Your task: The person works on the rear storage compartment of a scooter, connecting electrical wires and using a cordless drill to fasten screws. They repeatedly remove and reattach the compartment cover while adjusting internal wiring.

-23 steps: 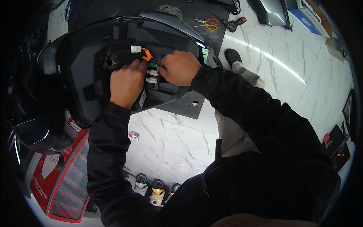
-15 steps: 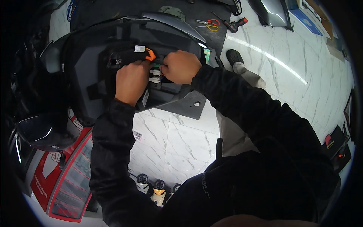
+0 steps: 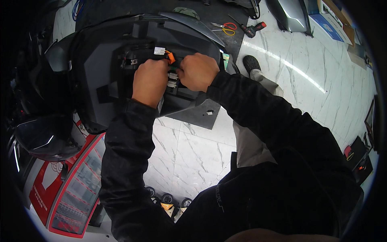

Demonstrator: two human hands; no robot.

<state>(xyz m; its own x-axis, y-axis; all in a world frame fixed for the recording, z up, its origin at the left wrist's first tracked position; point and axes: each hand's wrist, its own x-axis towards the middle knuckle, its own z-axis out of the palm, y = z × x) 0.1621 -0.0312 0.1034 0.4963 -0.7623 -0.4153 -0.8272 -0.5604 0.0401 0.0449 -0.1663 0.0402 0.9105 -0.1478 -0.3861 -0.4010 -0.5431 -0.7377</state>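
Both fists are closed over a recess in a large dark plastic vehicle panel (image 3: 90,72). My left hand (image 3: 150,82) has its fingertips pressed together beside an orange wrapped piece of wiring (image 3: 171,58); what they grip is hidden. Close by on the right, my right hand (image 3: 198,71) pinches something I cannot make out. Between the two hands, white plug connectors (image 3: 172,80) sit in the recess, with a bit of green just above them. A white connector (image 3: 159,51) at the end of the orange wiring lies on the panel beyond my left hand.
Scissors with red and yellow handles (image 3: 225,28) and a red-and-black power driver (image 3: 254,29) lie beyond the panel. A small white part (image 3: 209,112) is on the dark mat (image 3: 197,117). At lower left stands a red display case (image 3: 76,193); a dark shoe (image 3: 251,63) is at right.
Both hands and the panel, with its connectors, have shifted slightly right in the picture. The hands stay closed at the same recess, a little nearer each other.
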